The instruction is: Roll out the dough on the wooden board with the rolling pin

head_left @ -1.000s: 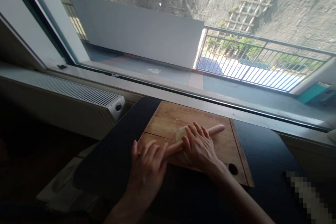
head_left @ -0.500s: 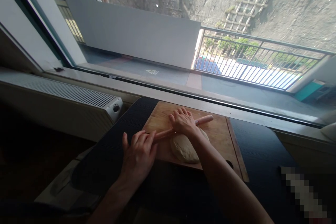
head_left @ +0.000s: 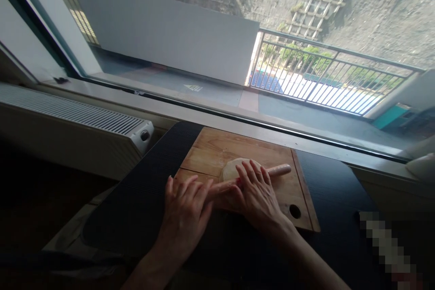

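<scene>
Hands laid over a rolling pin point(head_left: 280, 170) set across dough point(head_left: 233, 170) on a wooden board point(head_left: 210, 145), itself on a dark tabletop point(head_left: 335, 190). The left hand point(head_left: 186, 206) covers one end, the right hand point(head_left: 257, 192) the middle; both lie unclenched, fingers extended, presumably to spread pressure while letting the pin turn.

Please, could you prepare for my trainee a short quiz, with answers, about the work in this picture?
1. True or false: the dough lies directly on the black table.
2. Fill in: the left hand and the right hand both touch a ____.
3. Which hand is nearer to the round hole? A) left; B) right; C) both equally.

Key:
1. False; it lies on a wooden cutting board.
2. Rolling pin.
3. B.
</scene>
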Available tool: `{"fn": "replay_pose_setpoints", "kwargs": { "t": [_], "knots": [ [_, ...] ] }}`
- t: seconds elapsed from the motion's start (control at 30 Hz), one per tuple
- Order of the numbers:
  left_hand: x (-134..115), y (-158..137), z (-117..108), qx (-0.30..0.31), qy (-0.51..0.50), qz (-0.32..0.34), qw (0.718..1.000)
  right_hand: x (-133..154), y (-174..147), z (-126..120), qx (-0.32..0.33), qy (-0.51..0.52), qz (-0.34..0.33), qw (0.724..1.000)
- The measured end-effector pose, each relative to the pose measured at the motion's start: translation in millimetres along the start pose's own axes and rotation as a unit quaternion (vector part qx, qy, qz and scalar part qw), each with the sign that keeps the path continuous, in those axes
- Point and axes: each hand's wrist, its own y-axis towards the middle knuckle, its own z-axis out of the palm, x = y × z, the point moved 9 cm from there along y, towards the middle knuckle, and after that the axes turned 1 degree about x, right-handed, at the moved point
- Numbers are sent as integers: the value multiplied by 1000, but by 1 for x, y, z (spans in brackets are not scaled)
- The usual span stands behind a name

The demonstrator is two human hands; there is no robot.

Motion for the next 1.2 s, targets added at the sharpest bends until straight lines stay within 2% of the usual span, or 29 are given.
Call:
{"fn": "replay_pose_setpoints", "kwargs": {
  "t": [0.1, 0.2, 0.3, 0.4, 0.53, 0.63, 0.73, 0.83, 1.0, 1.07, 1.13, 1.2],
  "knots": [
    [10, 7, 0, -2, 32, -20, 999, 1, 46, 6, 8, 13, 12, 1000],
    [20, 13, -5, -15, 56, -41, 997, 3, 99, 17, 53, 23, 23, 998],
    [26, 15, -9, -21, 68, -58, 996, 6, 128, 23, 84, 24, 31, 996],
    [25, 13, -10, -16, 59, -62, 996, 7, 117, 21, 76, 26, 26, 996],
    [11, 4, -5, -10, 16, -40, 999, 3, 52, 6, 32, 18, 0, 999],
    [-4, -5, -1, -8, -27, -13, 1000, 0, 0, -2, 30, 2, -21, 999],
    [-12, -10, 0, -11, -50, 1, 999, 1, -21, -4, 36, -7, -35, 999],
    [-4, -8, 0, -18, -20, -10, 1000, 3, 2, 0, 38, -8, -20, 999],
    [22, 1, -5, -27, 45, -55, 997, 18, 88, 19, 81, 8, -16, 997],
    [26, 2, -8, -28, 51, -66, 996, 27, 110, 25, 98, 7, -23, 995],
    [26, -1, -10, -29, 45, -69, 996, 36, 113, 27, 101, 10, -36, 994],
    [20, -10, -11, -30, 26, -63, 997, 41, 96, 23, 88, 14, -59, 994]
  ]
}}
